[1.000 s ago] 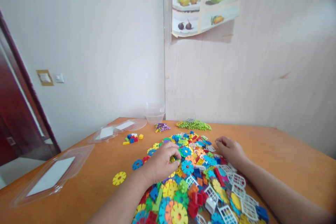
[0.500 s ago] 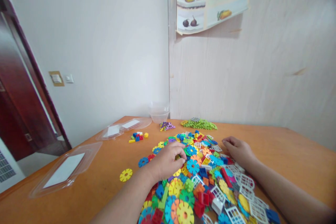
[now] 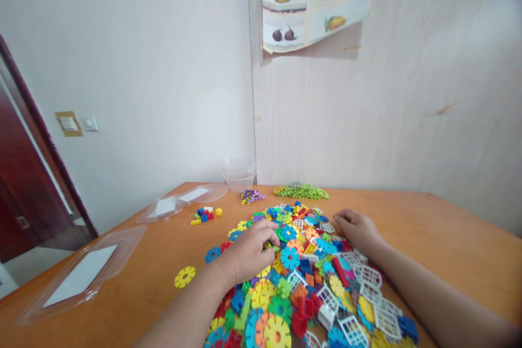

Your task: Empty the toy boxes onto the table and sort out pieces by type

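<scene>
A large mixed heap of plastic building pieces [image 3: 304, 277] lies on the table in front of me, with slotted discs, small bricks and white lattice panels. Over the heap's left side, my left hand [image 3: 250, 247] bends its fingers down. A gap shows between its thumb and fingers, and no piece is visible in it. A blue slotted disc [image 3: 290, 258] lies just right of that thumb. Beside the heap's far right edge rests my right hand [image 3: 361, 231], its fingers loosely curled together with nothing visible in them. White lattice panels [image 3: 369, 277] lie near that wrist.
Clear plastic lids [image 3: 132, 236] with white labels lie at the left. Stacked clear bowls [image 3: 240, 174] stand at the back. Small separate piles hold mixed bricks [image 3: 207, 215], purple pieces [image 3: 252, 196] and green pieces [image 3: 304, 191]. A lone yellow disc [image 3: 185, 277] lies left of my forearm.
The whole scene has slid left in view as my head turned slightly right. Both hands keep nearly the same pose and place over and beside the heap.
</scene>
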### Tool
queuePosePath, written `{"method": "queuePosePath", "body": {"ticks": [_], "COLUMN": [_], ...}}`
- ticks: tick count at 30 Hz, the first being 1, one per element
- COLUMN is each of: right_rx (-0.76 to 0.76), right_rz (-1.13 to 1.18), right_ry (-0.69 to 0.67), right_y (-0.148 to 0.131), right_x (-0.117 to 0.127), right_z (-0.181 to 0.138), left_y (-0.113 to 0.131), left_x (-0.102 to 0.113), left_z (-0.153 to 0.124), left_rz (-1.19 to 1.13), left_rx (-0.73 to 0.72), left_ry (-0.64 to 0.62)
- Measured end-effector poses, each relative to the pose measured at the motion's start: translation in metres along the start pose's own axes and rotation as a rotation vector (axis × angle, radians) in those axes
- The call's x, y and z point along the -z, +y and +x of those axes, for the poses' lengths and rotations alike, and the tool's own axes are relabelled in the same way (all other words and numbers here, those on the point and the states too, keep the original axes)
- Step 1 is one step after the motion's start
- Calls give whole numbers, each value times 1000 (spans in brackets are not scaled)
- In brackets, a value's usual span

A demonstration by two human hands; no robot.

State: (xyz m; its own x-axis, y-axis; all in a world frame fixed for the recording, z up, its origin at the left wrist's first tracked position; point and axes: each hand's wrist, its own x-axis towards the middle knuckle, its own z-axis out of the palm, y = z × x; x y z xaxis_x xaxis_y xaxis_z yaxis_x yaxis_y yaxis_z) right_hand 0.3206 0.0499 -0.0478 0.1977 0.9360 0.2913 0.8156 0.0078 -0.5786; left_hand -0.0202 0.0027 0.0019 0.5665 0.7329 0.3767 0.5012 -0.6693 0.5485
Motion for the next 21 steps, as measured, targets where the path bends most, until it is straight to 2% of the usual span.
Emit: {"method": "queuePosePath", "body": {"ticks": [6, 11, 14, 18, 21], "right_rx": [-6, -7, -2, 3, 5], "right_rz": [22, 21, 13, 10, 14], "right_ry": [-16, -19, -28, -41, -48], "right_y": [-4, -1, 1, 4, 5], "right_x": [2, 1, 0, -1, -2], "right_z": [-3, -1, 0, 1, 1], "left_y": [7, 3, -20, -72, -107], "left_x": [1, 12, 31, 62, 78], "left_z": [1, 7, 8, -6, -23], "left_rz": [-39, -160, -237, -245, -202], "left_rx": [27, 111, 308, 629, 764], "left_ry": [20, 172, 375, 740, 878]}}
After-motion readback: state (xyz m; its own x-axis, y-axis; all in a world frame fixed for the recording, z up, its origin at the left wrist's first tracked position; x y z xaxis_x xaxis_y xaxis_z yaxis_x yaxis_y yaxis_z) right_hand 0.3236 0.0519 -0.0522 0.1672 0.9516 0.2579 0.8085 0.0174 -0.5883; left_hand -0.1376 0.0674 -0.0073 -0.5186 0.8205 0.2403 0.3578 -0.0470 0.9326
